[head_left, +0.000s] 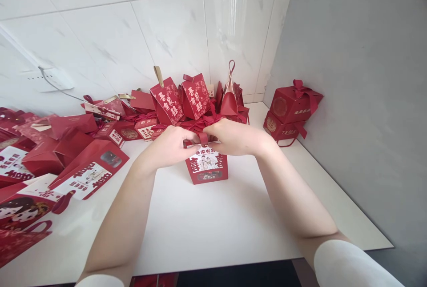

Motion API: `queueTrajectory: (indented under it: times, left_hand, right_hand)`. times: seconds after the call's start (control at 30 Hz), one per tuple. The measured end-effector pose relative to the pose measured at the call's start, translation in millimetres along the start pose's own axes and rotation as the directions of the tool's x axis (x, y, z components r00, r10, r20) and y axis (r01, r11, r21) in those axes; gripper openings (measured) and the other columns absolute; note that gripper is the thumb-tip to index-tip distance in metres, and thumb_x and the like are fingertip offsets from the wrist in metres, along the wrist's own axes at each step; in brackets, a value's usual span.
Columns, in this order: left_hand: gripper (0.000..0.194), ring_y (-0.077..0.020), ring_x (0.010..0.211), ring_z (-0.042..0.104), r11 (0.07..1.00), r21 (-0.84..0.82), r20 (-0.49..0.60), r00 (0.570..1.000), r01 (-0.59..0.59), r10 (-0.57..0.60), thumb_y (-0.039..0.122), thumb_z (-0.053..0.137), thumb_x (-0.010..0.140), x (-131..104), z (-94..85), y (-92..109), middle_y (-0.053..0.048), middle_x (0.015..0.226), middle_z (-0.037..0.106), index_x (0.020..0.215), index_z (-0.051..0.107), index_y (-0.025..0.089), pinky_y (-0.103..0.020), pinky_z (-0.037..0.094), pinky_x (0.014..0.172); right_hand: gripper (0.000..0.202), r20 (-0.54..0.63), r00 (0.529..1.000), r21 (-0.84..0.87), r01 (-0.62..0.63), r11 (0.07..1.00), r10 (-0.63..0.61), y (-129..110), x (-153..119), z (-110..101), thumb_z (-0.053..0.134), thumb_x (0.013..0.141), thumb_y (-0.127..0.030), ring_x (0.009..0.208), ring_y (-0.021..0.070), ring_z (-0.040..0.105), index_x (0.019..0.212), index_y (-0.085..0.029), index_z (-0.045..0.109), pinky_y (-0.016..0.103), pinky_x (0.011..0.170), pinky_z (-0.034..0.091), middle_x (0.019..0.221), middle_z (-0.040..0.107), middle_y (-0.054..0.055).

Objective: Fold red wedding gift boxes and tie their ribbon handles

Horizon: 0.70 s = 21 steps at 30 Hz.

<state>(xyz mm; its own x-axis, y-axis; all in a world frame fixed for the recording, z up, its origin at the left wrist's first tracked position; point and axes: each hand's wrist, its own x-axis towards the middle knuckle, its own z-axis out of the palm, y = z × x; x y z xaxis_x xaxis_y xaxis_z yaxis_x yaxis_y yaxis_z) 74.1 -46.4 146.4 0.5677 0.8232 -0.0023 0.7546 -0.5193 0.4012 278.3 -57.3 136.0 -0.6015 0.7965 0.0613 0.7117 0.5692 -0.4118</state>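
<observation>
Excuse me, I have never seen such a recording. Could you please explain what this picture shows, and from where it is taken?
Of course. There is no machine here: you see a person's two bare hands. The single picture comes from a camera worn on the head, looking forward and down.

The left hand and right hand meet at the top of a small red box, with a short red strap between them. The fingers partly hide the exact grip.

The box stands on a white table. More red boxes lie in a pile at the left, others stand behind the hands, and two are stacked at the right.
</observation>
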Motion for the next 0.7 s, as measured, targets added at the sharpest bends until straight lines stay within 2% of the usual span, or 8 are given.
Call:
queueTrajectory:
  times: [0.17,0.4,0.53,0.7]
  left_hand:
    - [0.016,-0.009,0.051,0.04,1.0,0.008,-0.044,0.999,-0.03,0.03,0.025,0.056,0.075,-0.3,2.1,0.7,0.004,0.059,0.06,0.071,0.07,0.018,-0.025,0.03,0.05]
    - [0.017,-0.0114,0.057,0.049,0.995,-0.011,-0.065,0.993,-0.095,0.094,0.023,0.055,0.073,1.5,3.7,-1.4,0.002,0.064,0.065,0.072,0.071,0.017,-0.024,0.033,0.053]
    - [0.016,-0.0108,0.057,0.049,0.993,0.003,-0.074,0.99,-0.12,0.12,0.022,0.055,0.073,2.4,3.1,-1.2,0.003,0.061,0.063,0.069,0.07,0.017,-0.024,0.034,0.054]
    - [0.018,-0.0113,0.058,0.05,0.992,0.004,-0.066,0.989,-0.129,0.129,0.023,0.055,0.074,2.9,3.0,-2.5,0.003,0.063,0.063,0.077,0.073,0.018,-0.025,0.034,0.054]
  right_hand:
    - [0.012,-0.012,1.0,-0.03,0.02,0.999,-0.02,-0.4,1.3,0.3,0.053,0.082,-0.012,0.056,0.011,0.041,0.073,-0.018,0.05,0.028,0.052,0.023,0.066,0.052,0.0]
    - [0.012,-0.034,0.997,-0.102,0.065,0.993,-0.069,-1.5,2.0,0.4,0.052,0.077,-0.009,0.053,0.0118,0.037,0.071,-0.019,0.051,0.03,0.052,0.022,0.06,0.049,-0.001]
    - [0.014,-0.054,0.995,-0.132,0.079,0.988,-0.086,-4.1,1.7,0.0,0.051,0.076,-0.008,0.051,0.0115,0.035,0.067,-0.019,0.048,0.03,0.051,0.021,0.058,0.047,-0.001]
    - [0.014,-0.049,0.997,-0.155,0.052,0.987,-0.061,-6.8,1.6,-0.2,0.05,0.075,-0.007,0.052,0.0118,0.035,0.069,-0.019,0.05,0.03,0.051,0.021,0.059,0.048,0.0]
